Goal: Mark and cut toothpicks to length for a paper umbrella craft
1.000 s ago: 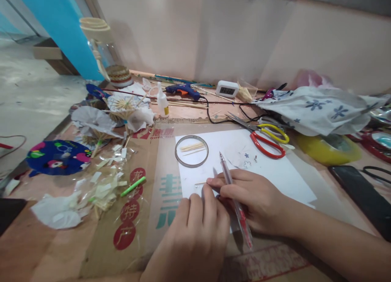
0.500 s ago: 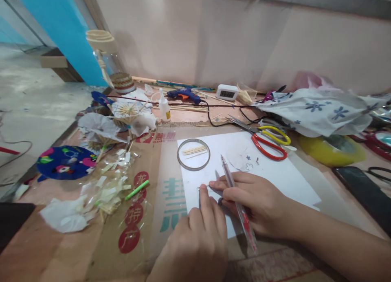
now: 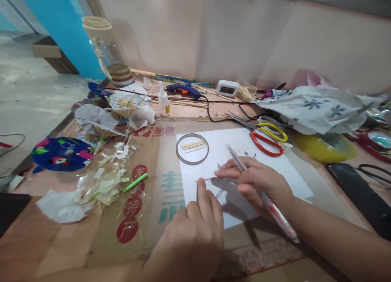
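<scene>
A thin wooden stick (image 3: 209, 179) lies on a white paper sheet (image 3: 210, 147). The index fingertip of my left hand (image 3: 198, 225) presses on its left end, the other fingers curled beneath. My right hand (image 3: 259, 180) holds a clear pen (image 3: 265, 200) with red inside, tip pointing up and left. Its fingertips touch the stick's right end. Above my left hand, a grey ring (image 3: 192, 163) surrounds several short sticks (image 3: 193, 144) on the paper. Red-handled scissors (image 3: 266, 150) lie at the sheet's upper right.
Behind are a glue bottle (image 3: 164, 100), a blue glue gun (image 3: 185, 89) and a white clock (image 3: 227, 88). Small paper umbrellas (image 3: 62, 153) and scraps lie left, near a green tube (image 3: 135, 182). Yellow tape (image 3: 324, 147) and a black phone (image 3: 357, 196) sit right.
My right hand has shifted slightly right and up, and the pen now slants more. More of the stick shows between the hands. The whole view has moved slightly.
</scene>
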The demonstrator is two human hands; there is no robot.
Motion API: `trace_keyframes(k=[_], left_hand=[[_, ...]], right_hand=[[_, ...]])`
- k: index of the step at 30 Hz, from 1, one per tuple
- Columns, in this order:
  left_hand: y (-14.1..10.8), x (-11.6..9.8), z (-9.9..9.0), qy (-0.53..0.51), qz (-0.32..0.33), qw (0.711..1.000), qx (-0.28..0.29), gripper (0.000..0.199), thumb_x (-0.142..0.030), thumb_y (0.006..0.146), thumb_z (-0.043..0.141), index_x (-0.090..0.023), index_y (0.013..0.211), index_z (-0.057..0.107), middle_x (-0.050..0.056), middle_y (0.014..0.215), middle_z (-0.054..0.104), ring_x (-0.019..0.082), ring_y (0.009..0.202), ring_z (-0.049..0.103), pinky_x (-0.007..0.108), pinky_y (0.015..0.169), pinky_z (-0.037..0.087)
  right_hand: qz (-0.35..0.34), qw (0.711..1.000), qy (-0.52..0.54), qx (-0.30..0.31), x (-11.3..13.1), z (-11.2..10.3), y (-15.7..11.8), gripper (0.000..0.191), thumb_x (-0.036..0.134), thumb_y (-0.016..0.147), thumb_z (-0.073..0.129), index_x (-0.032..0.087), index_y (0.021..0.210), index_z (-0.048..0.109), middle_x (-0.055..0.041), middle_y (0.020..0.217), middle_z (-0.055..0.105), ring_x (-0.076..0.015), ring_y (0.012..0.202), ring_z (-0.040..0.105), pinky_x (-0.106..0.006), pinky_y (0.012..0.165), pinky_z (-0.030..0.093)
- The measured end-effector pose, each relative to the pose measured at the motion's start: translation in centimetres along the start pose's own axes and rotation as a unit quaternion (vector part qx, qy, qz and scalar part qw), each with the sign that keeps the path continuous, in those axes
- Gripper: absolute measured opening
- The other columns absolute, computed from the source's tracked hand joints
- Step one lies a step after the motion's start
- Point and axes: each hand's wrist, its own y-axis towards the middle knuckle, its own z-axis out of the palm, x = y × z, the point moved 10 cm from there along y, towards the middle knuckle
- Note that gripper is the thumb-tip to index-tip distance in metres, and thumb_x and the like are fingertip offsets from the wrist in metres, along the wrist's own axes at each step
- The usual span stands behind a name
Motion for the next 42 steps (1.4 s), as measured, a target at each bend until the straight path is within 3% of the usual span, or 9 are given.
trace_keyframes(k=[4, 12, 15, 17, 20, 26, 32, 39, 42], left_hand=[[0.0, -0.1, 0.2, -0.001, -0.006, 1.000, -0.008, 0.032, -0.008, 0.086, 0.054, -0.007, 0.114, 0.068, 0.025, 0.124, 0.065, 0.014, 0.053, 0.062, 0.022, 0.041, 0.043], [0.0, -0.2, -0.1, 0.005, -0.007, 1.000, -0.022, 0.033, -0.003, 0.084, 0.052, -0.006, 0.111, 0.069, 0.026, 0.123, 0.065, 0.014, 0.051, 0.061, 0.021, 0.039, 0.043], [0.0, -0.1, -0.1, 0.004, -0.012, 1.000, -0.023, 0.034, -0.002, 0.083, 0.051, -0.006, 0.111, 0.070, 0.027, 0.123, 0.065, 0.014, 0.049, 0.060, 0.022, 0.038, 0.043], [0.0, -0.1, -0.1, 0.003, -0.011, 1.000, -0.025, 0.034, -0.002, 0.083, 0.051, -0.006, 0.111, 0.070, 0.027, 0.123, 0.065, 0.015, 0.049, 0.060, 0.022, 0.039, 0.043], [0.1, -0.2, 0.0, 0.001, -0.007, 1.000, -0.025, 0.033, -0.003, 0.083, 0.051, -0.005, 0.111, 0.070, 0.028, 0.122, 0.065, 0.014, 0.048, 0.059, 0.023, 0.038, 0.043], [0.0, -0.2, 0.0, -0.002, -0.003, 0.999, -0.034, 0.032, -0.005, 0.082, 0.056, -0.006, 0.111, 0.070, 0.027, 0.121, 0.066, 0.015, 0.049, 0.059, 0.023, 0.038, 0.042], [-0.1, -0.2, 0.0, -0.011, -0.009, 1.000, -0.028, 0.032, -0.003, 0.081, 0.060, -0.005, 0.112, 0.070, 0.025, 0.120, 0.068, 0.013, 0.048, 0.056, 0.023, 0.039, 0.040], [0.0, 0.0, -0.2, -0.002, -0.005, 1.000, -0.020, 0.033, -0.001, 0.083, 0.056, -0.007, 0.112, 0.070, 0.024, 0.124, 0.065, 0.013, 0.050, 0.058, 0.023, 0.040, 0.042], [0.1, 0.0, -0.4, 0.004, 0.003, 1.000, -0.015, 0.033, 0.000, 0.082, 0.057, -0.007, 0.111, 0.071, 0.024, 0.124, 0.065, 0.014, 0.050, 0.059, 0.023, 0.040, 0.044]], right_hand=[[0.088, 0.993, 0.073, -0.045, -1.4, -1.3, -0.2, 0.042, 0.055, 0.100, 0.037, 0.024, 0.117, 0.059, -0.0058, 0.092, 0.071, -0.0228, 0.084, 0.068, -0.040, 0.077, 0.055], [0.135, 0.983, 0.100, -0.070, 0.0, -3.5, 1.3, 0.029, 0.049, 0.099, 0.045, 0.024, 0.102, 0.061, -0.0098, 0.107, 0.061, -0.0257, 0.099, 0.061, -0.043, 0.086, 0.053], [0.151, 0.959, 0.213, -0.112, 0.5, -4.9, 2.6, 0.010, 0.037, 0.095, 0.061, 0.027, 0.096, 0.058, -0.0016, 0.087, 0.057, -0.0163, 0.069, 0.058, -0.034, 0.064, 0.052], [0.169, 0.936, 0.288, -0.114, 0.4, -5.1, 3.6, 0.029, 0.053, 0.090, 0.062, 0.026, 0.084, 0.055, 0.0024, 0.074, 0.048, -0.0118, 0.055, 0.045, -0.031, 0.053, 0.046], [0.193, 0.932, 0.304, -0.046, 0.7, -4.3, 4.9, 0.070, 0.083, 0.087, 0.023, 0.022, 0.058, 0.041, 0.0005, 0.066, 0.042, -0.0134, 0.056, 0.042, -0.035, 0.053, 0.046], [0.213, 0.920, 0.330, 0.005, 0.4, -3.4, 5.3, 0.065, 0.068, 0.095, 0.019, 0.022, 0.049, 0.027, -0.0013, 0.057, 0.029, -0.0170, 0.053, 0.033, -0.037, 0.050, 0.042], [0.219, 0.912, 0.346, -0.004, 0.1, -2.8, 4.8, 0.067, 0.075, 0.092, 0.025, 0.024, 0.053, 0.041, -0.0005, 0.058, 0.032, -0.0161, 0.051, 0.031, -0.034, 0.047, 0.035], [0.225, 0.899, 0.373, -0.044, -0.7, -3.4, 4.2, 0.062, 0.066, 0.095, 0.029, 0.023, 0.050, 0.035, 0.0016, 0.050, 0.026, -0.0145, 0.045, 0.028, -0.032, 0.043, 0.032], [0.218, 0.903, 0.367, -0.056, -0.9, -3.4, 3.5, 0.057, 0.064, 0.094, 0.044, 0.022, 0.057, 0.052, 0.0012, 0.060, 0.039, -0.0099, 0.042, 0.026, -0.028, 0.040, 0.029]])
